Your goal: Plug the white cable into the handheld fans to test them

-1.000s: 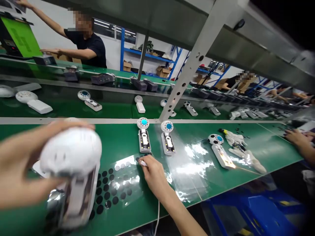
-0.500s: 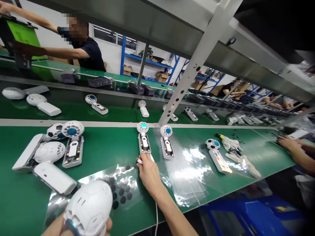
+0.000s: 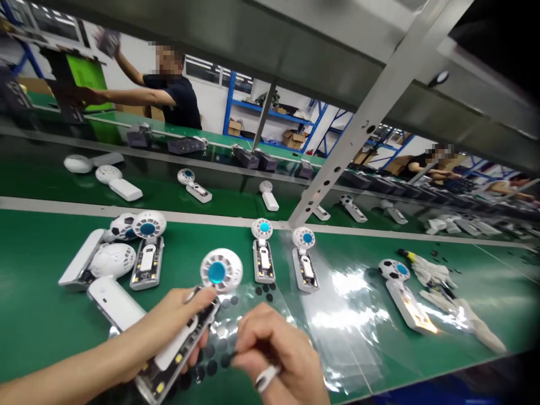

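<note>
Here, left fingers (image 3: 203, 298) clamped on a white fan (image 3: 174, 350), right fingers (image 3: 265, 325) curled around a white plug (image 3: 266, 378)

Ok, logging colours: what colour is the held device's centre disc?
The centre disc is bright blue; head view.

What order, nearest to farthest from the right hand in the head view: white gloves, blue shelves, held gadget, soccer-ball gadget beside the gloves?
1. Held gadget, in the left hand, left of the right hand.
2. Soccer-ball gadget, to the right.
3. White gloves, farther right.
4. Blue shelves, far back.
</note>
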`<state>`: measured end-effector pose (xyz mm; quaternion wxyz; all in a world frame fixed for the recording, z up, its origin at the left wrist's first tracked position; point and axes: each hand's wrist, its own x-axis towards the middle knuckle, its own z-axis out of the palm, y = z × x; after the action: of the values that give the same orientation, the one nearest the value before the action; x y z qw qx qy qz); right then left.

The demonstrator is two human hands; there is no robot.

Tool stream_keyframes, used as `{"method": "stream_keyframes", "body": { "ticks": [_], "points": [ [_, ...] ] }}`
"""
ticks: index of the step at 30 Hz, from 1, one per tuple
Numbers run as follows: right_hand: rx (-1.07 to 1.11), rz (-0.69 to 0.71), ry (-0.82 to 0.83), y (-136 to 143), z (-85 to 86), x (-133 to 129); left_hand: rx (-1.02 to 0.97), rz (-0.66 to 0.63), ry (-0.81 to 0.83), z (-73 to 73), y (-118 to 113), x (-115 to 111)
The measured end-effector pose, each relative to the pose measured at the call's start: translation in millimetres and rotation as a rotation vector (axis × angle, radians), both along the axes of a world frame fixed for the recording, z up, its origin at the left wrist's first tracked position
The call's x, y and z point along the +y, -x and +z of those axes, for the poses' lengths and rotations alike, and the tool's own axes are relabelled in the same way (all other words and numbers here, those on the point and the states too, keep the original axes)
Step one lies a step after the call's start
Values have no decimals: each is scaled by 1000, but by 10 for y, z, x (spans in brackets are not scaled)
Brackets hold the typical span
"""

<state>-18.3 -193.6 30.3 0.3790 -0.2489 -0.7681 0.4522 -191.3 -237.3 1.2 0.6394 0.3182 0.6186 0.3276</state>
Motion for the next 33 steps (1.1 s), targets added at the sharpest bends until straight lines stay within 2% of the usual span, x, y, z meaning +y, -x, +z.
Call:
{"method": "stream_keyframes", "body": {
  "ticks": [2,5,8,11,14,18,22,27,33],
  "points": [
    [94,50,139,91,93,25,-63,-39,-69,73,-82,98],
    [163,-13,378,207,102,287,-104,-102,-190,215,-152,161],
    [199,-14,475,247,79,586,-93,-133,-274,299,-135,110],
    [180,16,519,233,95,684,-306,-173,-261,261,-60,69],
    [54,20,426,210,133,571,-440,-141,-248,161,8,101],
    [-180,7,152,200,102,348,-351,-104,-291,88,36,181],
    [-310,31,-107,200,20,256,-233,-99,-286,74,27,204],
    [-389,-3,-221,230,-30,232,-166,-104,-316,20,21,196],
    [-413,-44,-265,282,-72,198,-187,-109,-318,-8,10,199]
  ]
}}
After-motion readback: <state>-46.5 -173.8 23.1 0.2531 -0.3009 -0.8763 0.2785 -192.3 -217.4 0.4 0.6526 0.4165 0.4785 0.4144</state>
